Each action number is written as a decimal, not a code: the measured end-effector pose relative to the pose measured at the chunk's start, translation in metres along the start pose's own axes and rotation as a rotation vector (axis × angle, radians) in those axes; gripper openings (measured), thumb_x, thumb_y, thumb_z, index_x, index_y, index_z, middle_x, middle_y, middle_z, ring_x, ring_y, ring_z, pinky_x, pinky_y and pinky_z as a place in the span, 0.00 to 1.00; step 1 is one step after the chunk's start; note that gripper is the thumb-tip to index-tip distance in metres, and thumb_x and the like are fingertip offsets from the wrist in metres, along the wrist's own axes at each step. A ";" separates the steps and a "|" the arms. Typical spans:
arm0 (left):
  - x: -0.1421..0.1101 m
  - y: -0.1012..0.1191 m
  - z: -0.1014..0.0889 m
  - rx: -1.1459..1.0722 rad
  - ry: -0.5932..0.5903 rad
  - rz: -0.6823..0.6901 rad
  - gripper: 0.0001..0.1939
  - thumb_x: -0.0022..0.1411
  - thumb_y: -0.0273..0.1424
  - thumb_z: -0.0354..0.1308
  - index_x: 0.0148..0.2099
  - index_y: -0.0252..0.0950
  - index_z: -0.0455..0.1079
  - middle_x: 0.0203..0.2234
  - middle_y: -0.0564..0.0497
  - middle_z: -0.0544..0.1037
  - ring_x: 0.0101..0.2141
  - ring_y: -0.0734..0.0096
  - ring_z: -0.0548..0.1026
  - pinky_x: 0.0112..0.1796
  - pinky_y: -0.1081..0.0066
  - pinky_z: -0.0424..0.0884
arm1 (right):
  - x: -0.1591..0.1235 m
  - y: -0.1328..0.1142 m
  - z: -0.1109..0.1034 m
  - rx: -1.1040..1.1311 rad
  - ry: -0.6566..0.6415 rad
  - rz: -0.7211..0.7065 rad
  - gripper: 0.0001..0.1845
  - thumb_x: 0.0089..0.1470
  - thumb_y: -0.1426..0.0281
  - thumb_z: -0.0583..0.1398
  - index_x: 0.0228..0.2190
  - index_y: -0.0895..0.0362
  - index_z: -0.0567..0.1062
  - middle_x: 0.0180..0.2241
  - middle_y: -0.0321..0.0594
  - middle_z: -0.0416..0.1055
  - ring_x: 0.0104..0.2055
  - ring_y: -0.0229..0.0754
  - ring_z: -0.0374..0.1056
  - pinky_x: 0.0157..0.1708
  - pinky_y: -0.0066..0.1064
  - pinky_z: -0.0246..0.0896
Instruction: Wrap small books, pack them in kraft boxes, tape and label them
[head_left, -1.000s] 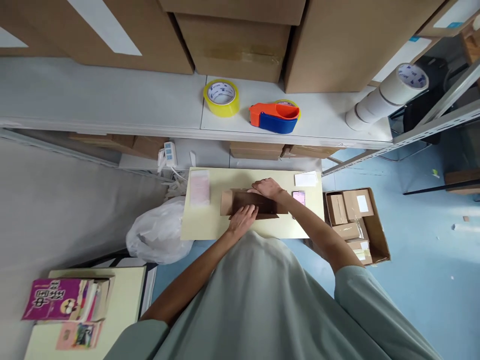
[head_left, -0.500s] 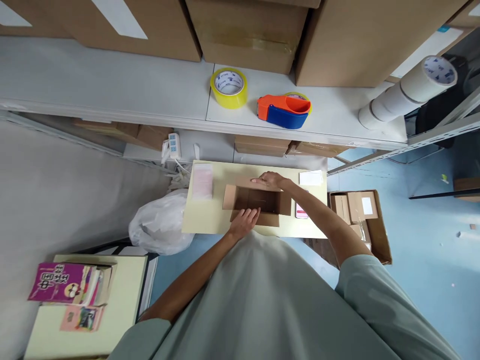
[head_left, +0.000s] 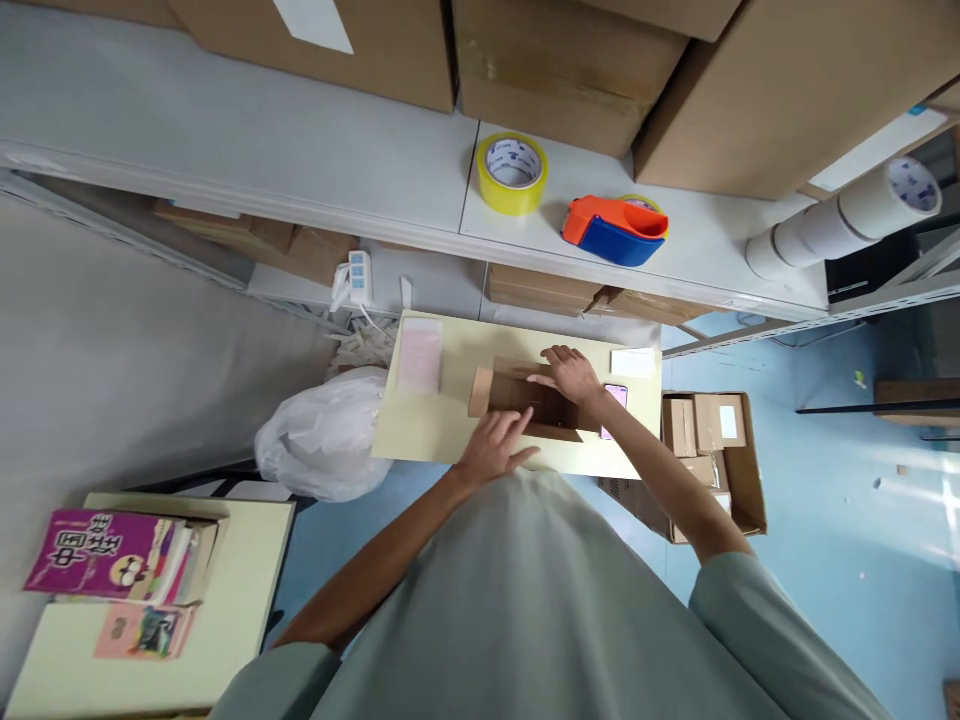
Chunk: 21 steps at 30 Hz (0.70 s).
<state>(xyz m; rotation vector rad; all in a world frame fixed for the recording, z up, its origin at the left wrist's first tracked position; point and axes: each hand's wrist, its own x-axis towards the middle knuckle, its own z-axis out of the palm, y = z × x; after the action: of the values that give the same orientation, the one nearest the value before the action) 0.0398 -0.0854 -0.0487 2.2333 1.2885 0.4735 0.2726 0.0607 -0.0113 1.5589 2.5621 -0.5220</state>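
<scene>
An open cardboard box (head_left: pixel 536 402) sits on a cream table, its dark inside facing up. Its left flap (head_left: pixel 480 392) sticks out to the side. My left hand (head_left: pixel 491 447) is at the near side, fingers over the near flap and thumb on the outer side. At the far right, my right hand (head_left: pixel 571 375) grips the far flap, thumb toward the inside and fingers beyond it. Part of the right flap is hidden under my right wrist. A phone (head_left: pixel 615 408) with a lit screen lies just right of the box.
On the shelf (head_left: pixel 315 180) ahead are yellow tape (head_left: pixel 513 172), an orange-blue tape dispenser (head_left: pixel 616 230) and stacked white rolls (head_left: pixel 844 218). A white plastic bag (head_left: pixel 322 432) is left of the table (head_left: pixel 420 430); a carton of small boxes (head_left: pixel 750 485) stands right. Books (head_left: pixel 105 550) lie lower left.
The box's near and far flaps have been raised from lying outward. My right hand has turned over the far flap and its fingers have spread. The view has swung slightly.
</scene>
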 end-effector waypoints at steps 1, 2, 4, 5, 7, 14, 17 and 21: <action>-0.001 -0.013 -0.013 -0.033 0.098 -0.092 0.35 0.78 0.52 0.51 0.75 0.36 0.67 0.55 0.34 0.77 0.56 0.46 0.74 0.60 0.53 0.66 | -0.012 -0.006 -0.004 0.015 0.081 0.006 0.40 0.72 0.40 0.51 0.60 0.60 0.76 0.58 0.60 0.76 0.61 0.62 0.71 0.61 0.47 0.63; 0.000 -0.029 -0.027 -0.054 0.203 -0.212 0.32 0.78 0.49 0.51 0.74 0.35 0.67 0.56 0.34 0.75 0.58 0.45 0.73 0.61 0.53 0.65 | -0.023 -0.012 -0.008 0.040 0.155 0.027 0.39 0.72 0.40 0.51 0.62 0.59 0.74 0.60 0.59 0.75 0.62 0.62 0.69 0.62 0.48 0.62; 0.003 -0.074 -0.053 -0.055 0.369 -0.443 0.30 0.78 0.46 0.52 0.71 0.33 0.67 0.59 0.32 0.73 0.62 0.43 0.70 0.64 0.53 0.63 | -0.047 -0.023 -0.015 0.096 0.281 0.092 0.37 0.73 0.42 0.51 0.64 0.58 0.73 0.61 0.57 0.73 0.63 0.61 0.68 0.63 0.49 0.63; 0.005 -0.100 -0.064 -0.043 0.407 -0.546 0.30 0.77 0.45 0.53 0.70 0.31 0.66 0.60 0.31 0.72 0.62 0.43 0.69 0.65 0.52 0.62 | -0.058 -0.028 -0.017 0.118 0.329 0.125 0.37 0.74 0.42 0.51 0.64 0.57 0.73 0.60 0.57 0.74 0.62 0.61 0.68 0.63 0.50 0.63; 0.010 -0.150 -0.077 -0.017 0.388 -0.730 0.29 0.73 0.42 0.59 0.67 0.27 0.67 0.57 0.31 0.74 0.62 0.40 0.69 0.67 0.51 0.59 | -0.078 -0.038 -0.017 0.154 0.383 0.180 0.36 0.74 0.42 0.51 0.63 0.57 0.74 0.59 0.57 0.74 0.61 0.61 0.69 0.62 0.51 0.66; 0.031 -0.236 -0.061 -0.004 0.061 -1.078 0.36 0.65 0.49 0.68 0.60 0.23 0.67 0.58 0.24 0.75 0.63 0.37 0.70 0.65 0.51 0.59 | -0.124 -0.073 0.011 0.235 0.313 0.324 0.34 0.74 0.42 0.51 0.59 0.56 0.76 0.52 0.55 0.79 0.54 0.61 0.74 0.56 0.54 0.72; 0.039 -0.244 -0.049 -0.012 0.038 -1.153 0.42 0.63 0.50 0.69 0.62 0.19 0.63 0.60 0.18 0.73 0.63 0.34 0.70 0.63 0.49 0.62 | -0.141 -0.086 0.021 0.243 0.309 0.370 0.32 0.75 0.44 0.52 0.59 0.55 0.76 0.53 0.54 0.79 0.55 0.60 0.74 0.55 0.53 0.72; 0.045 -0.257 -0.042 -0.094 0.020 -1.215 0.45 0.57 0.49 0.73 0.61 0.19 0.65 0.60 0.16 0.74 0.61 0.29 0.73 0.59 0.48 0.69 | -0.163 -0.098 0.026 0.255 0.336 0.440 0.32 0.73 0.42 0.53 0.58 0.53 0.76 0.52 0.53 0.79 0.56 0.61 0.74 0.54 0.52 0.72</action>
<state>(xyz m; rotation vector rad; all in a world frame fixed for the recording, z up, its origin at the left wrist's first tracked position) -0.1388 0.0722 -0.1643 1.0170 2.2205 0.0653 0.2612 -0.1269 0.0298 2.3999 2.3077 -0.5922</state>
